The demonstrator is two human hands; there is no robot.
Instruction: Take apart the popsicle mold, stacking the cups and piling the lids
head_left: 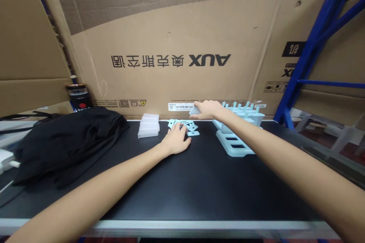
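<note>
My left hand (176,139) lies palm down with its fingers apart, the fingertips on a pile of light blue plastic popsicle sticks (190,125). One flat piece (194,133) sits at the near side of that pile. Raised above the table, my right hand (209,109) grips a pale blue popsicle mold (194,110) between thumb and fingers. Partly behind my right forearm is a light blue popsicle mold set (259,118) with several sticks standing up from it. Its slotted base (232,146) rests on the table in front.
Several clear white mold cups (149,125) stand in a row left of the pile. A black cloth (71,140) covers the table's left side, with a dark jar (80,97) behind it. A large cardboard sheet (171,26) closes the back; a blue metal post (310,49) rises at right.
</note>
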